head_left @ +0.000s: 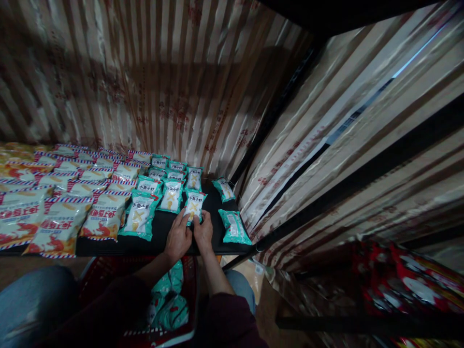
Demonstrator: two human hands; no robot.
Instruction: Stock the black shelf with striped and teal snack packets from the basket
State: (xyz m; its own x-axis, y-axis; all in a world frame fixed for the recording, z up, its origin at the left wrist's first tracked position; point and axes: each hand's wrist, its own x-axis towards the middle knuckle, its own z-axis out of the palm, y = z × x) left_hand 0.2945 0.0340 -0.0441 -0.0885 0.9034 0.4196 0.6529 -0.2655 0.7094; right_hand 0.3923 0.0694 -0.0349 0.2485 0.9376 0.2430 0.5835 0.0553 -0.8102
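Observation:
My left hand (178, 237) and my right hand (203, 231) lie side by side on the black shelf (159, 241). Both have their fingers closed on the near end of one teal snack packet (194, 205) that lies flat on the shelf. Rows of teal snack packets (170, 186) run back from it. To the right lie two loose teal packets, one at the shelf's front right (235, 227) and one farther back (224, 189). To the left lie red-and-white striped snack bags (60, 220).
A red basket (188, 295) with more teal packets sits below the shelf between my knees. Striped plastic sheeting (174, 92) hangs behind the shelf and along the right side (362, 154). Red packaged goods (406, 280) lie low on the right.

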